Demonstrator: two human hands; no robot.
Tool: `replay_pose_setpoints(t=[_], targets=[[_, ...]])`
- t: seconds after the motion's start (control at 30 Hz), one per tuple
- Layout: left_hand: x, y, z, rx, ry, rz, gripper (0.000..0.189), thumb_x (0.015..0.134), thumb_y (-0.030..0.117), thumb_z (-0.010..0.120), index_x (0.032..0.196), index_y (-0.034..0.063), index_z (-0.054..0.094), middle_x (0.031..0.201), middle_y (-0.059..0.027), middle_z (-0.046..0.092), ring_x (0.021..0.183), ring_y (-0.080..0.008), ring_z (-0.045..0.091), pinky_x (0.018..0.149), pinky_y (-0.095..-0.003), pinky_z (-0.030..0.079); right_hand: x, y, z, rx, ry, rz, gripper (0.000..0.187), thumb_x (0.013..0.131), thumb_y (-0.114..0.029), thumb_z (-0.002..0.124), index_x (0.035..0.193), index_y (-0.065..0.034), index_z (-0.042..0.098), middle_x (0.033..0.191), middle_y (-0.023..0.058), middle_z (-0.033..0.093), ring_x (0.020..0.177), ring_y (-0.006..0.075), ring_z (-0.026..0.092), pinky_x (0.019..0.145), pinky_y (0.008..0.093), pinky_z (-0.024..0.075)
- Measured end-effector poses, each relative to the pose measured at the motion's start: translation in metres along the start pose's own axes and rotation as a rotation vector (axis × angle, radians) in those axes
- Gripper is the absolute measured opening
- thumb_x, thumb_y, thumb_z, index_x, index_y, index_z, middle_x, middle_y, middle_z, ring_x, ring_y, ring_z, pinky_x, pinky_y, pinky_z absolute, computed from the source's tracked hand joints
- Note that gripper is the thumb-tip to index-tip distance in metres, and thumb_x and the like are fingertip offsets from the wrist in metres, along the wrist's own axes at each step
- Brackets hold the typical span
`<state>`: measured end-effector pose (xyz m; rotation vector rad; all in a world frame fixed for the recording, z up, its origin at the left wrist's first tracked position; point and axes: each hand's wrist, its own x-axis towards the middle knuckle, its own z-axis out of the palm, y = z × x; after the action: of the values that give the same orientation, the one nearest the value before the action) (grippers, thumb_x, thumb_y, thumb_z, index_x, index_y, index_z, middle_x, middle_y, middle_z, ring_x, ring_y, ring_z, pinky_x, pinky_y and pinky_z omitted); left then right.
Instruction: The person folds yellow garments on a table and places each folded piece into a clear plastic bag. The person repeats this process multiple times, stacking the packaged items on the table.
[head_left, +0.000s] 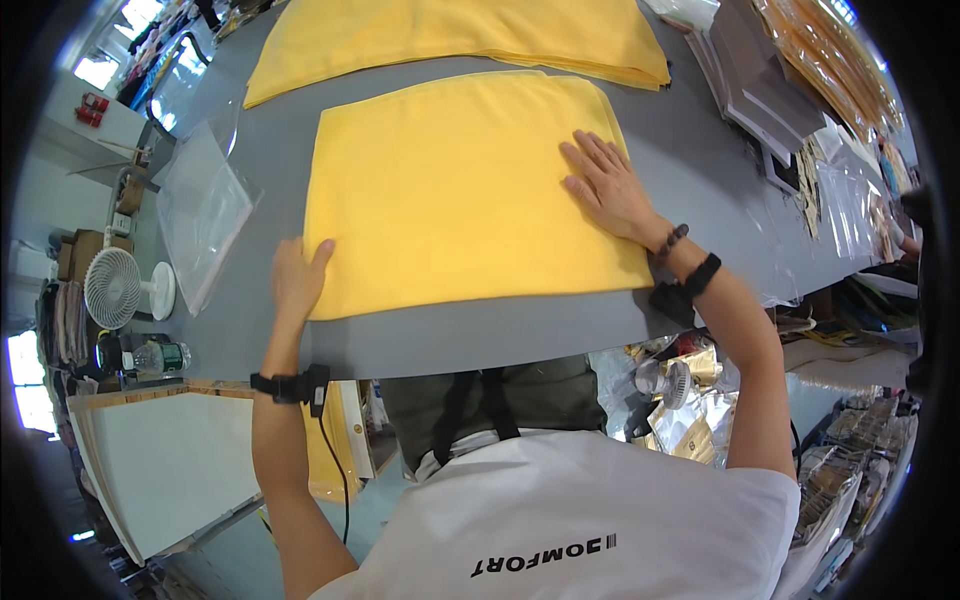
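A folded yellow cloth (457, 195) lies flat on the grey table (465, 337) in front of me. My left hand (298, 277) is at its near left edge, with the thumb resting on top and the fingers at or under the side; whether they pinch the fabric is hard to see. Palm down, my right hand (609, 184) rests on the cloth near its right edge, fingers slightly spread and holding nothing. Beyond it, a larger yellow cloth pile (457, 34) shows several layers along its front right edge.
Clear plastic bags (202, 217) lie on the left, near a white desk fan (112, 285) and a plastic bottle (161, 358). Grey cardboard pieces (757, 82) and plastic-wrapped orange packets (832, 60) are stacked at the far right. A small fan (675, 384) is below the table edge.
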<state>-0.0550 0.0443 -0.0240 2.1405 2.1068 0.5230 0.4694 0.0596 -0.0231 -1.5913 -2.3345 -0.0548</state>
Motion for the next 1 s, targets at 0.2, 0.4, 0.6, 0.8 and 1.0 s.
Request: replay_pose_setpoints(t=[0.2, 0.4, 0.6, 0.8, 1.0], targets=[[0.028, 0.055, -0.029, -0.349, 0.094, -0.078, 0.04, 0.107, 0.036, 0.061, 0.115, -0.0028, 0.068, 0.111, -0.0291, 0.072, 0.105, -0.049, 0.067, 0.087, -0.0494, 0.053, -0.036, -0.042, -0.021, 0.151, -0.058, -0.086, 0.051, 0.105, -0.04, 0.064, 0.148, -0.0128, 0.06, 0.157, 0.0171, 0.053, 0.144, 0.0359, 0.05, 0.114, 0.0484, 0.0411], [-0.003, 0.227, 0.006, -0.526, 0.068, 0.403, 0.033, 0.102, 0.023, 0.071, 0.126, 0.0002, 0.071, 0.115, -0.0257, 0.074, 0.105, -0.0441, 0.071, 0.085, -0.0428, 0.058, -0.002, -0.013, -0.02, 0.438, 0.058, 0.093, 0.034, 0.098, -0.024, 0.071, 0.128, -0.0072, 0.069, 0.134, 0.0152, 0.067, 0.126, 0.0372, 0.06, 0.1, 0.0488, 0.0515], [-0.065, 0.287, 0.043, -0.396, -0.236, 0.571, 0.033, 0.095, 0.024, 0.076, 0.127, 0.0157, 0.073, 0.097, -0.0098, 0.07, 0.086, -0.0342, 0.071, 0.073, -0.0445, 0.058, 0.037, 0.055, -0.009, 0.051, 0.031, 0.438, 0.037, 0.087, -0.026, 0.076, 0.118, -0.0061, 0.074, 0.119, 0.014, 0.073, 0.111, 0.0344, 0.07, 0.092, 0.0431, 0.0562], [-0.068, 0.248, 0.037, -0.321, -0.171, 0.644, 0.031, 0.091, 0.02, 0.079, 0.122, 0.0177, 0.075, 0.091, -0.005, 0.064, 0.078, -0.0275, 0.069, 0.065, -0.0388, 0.056, 0.037, 0.065, -0.033, 0.281, 0.405, 0.325, 0.027, 0.092, -0.023, 0.073, 0.115, -0.008, 0.074, 0.111, 0.0113, 0.077, 0.097, 0.0293, 0.075, 0.083, 0.0434, 0.059], [-0.051, 0.208, 0.015, -0.15, -0.072, 0.783, 0.032, 0.085, 0.01, 0.078, 0.116, 0.0164, 0.078, 0.088, -0.0031, 0.064, 0.077, -0.0233, 0.067, 0.063, -0.0374, 0.055, 0.015, -0.019, -0.031, 0.057, 0.232, -0.306, 0.026, 0.101, -0.027, 0.068, 0.118, -0.0083, 0.07, 0.121, 0.0117, 0.07, 0.109, 0.0313, 0.069, 0.085, 0.0415, 0.0584]])
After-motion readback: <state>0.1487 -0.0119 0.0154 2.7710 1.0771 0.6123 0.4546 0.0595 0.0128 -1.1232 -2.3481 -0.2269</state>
